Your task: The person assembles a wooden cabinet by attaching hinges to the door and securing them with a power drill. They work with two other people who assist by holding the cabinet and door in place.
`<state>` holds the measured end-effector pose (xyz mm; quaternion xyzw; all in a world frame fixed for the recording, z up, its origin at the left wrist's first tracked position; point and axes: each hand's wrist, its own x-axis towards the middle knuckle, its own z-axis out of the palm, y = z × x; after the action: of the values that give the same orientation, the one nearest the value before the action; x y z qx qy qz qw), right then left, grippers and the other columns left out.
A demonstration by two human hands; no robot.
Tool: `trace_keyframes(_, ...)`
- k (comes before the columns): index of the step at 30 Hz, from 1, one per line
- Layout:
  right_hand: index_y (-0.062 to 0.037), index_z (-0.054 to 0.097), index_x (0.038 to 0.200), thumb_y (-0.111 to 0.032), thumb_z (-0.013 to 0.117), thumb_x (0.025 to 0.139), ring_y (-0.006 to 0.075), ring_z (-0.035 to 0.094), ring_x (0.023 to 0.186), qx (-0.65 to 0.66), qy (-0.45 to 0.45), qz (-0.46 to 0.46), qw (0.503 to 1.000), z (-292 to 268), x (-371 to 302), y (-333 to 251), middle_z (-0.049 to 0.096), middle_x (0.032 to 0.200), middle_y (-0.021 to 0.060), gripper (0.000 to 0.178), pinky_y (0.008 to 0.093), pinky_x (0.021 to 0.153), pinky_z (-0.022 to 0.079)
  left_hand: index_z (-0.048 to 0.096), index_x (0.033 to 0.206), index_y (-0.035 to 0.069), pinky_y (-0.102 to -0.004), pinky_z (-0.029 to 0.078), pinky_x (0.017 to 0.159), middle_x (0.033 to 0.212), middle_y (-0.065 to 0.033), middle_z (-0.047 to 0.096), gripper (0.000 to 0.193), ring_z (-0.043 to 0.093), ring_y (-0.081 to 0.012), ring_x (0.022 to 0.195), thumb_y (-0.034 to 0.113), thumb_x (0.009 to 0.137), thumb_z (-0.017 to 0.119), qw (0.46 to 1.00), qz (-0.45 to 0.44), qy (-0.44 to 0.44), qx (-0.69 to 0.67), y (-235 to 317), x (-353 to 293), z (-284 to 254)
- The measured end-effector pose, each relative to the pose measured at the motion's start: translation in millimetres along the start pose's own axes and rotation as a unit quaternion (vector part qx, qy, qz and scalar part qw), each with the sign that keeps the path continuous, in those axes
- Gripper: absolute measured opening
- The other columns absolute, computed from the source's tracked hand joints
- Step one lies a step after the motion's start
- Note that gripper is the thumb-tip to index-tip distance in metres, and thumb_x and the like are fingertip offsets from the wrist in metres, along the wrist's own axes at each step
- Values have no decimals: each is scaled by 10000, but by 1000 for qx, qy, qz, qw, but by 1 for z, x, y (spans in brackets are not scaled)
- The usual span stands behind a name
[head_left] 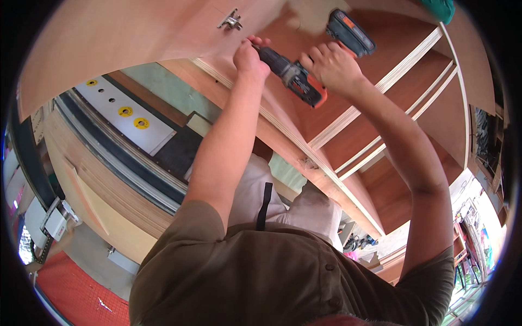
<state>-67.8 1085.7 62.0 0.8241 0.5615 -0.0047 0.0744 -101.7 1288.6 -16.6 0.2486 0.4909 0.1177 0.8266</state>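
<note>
My right hand [333, 66] is wrapped round the handle of an orange and black cordless drill [280, 66]. The drill's battery [350, 32] sticks out beyond that hand, and its nose points left. At the drill's front end my left hand [253, 58] is closed, fingers bent round the tip; whatever they pinch is hidden. Just above the left hand, a metal cabinet hinge [231, 22] is fixed on a wooden door panel [141, 30]. Both hands are at the open wooden cabinet [304, 122], near its inner side.
Wooden dividers [348, 126] split the cabinet into compartments. To the left stands a machine with metal rails [119, 149] and a white panel [122, 114] with yellow discs. Stacked boards [92, 163] lie beside it. Something green [439, 10] hangs over the cabinet's upper right corner.
</note>
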Motion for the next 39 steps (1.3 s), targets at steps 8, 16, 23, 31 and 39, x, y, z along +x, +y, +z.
trace_keyframes(8,-107,533,1125,-129,649,743,214,611,915,47,9,33,998,61,32,-6,576,876,39,400,344,809,464,512,941,34,-443,548,845,906,-97,534,252,597,-308,889,161,1037,316,995,68,-37,69,9,61,-12)
trace_keyframes(16,-114,568,888,-205,544,855,236,645,773,114,102,46,987,64,34,-4,633,764,59,100,370,770,486,520,887,99,-456,537,690,736,-53,548,284,593,-264,730,238,1037,323,986,63,-108,112,19,76,-21)
trace_keyframes(23,-103,570,894,-196,559,842,247,656,758,153,88,52,983,66,36,-10,631,762,66,107,374,746,487,512,878,76,-464,541,688,732,-61,527,229,589,-269,709,184,1016,365,981,69,-90,157,27,76,-16)
trace_keyframes(31,-102,564,917,-206,572,834,245,656,756,160,79,55,982,69,38,-12,630,765,67,133,373,749,482,524,878,70,-482,545,724,733,-59,533,198,594,-270,704,189,993,416,977,71,-88,182,34,83,-18)
trace_keyframes(39,-105,561,895,-210,567,837,244,656,773,152,76,50,984,73,39,-7,632,789,63,120,372,777,482,423,997,-27,-630,526,859,946,-166,473,207,601,-403,942,124,1028,285,967,88,-78,225,34,85,-20)
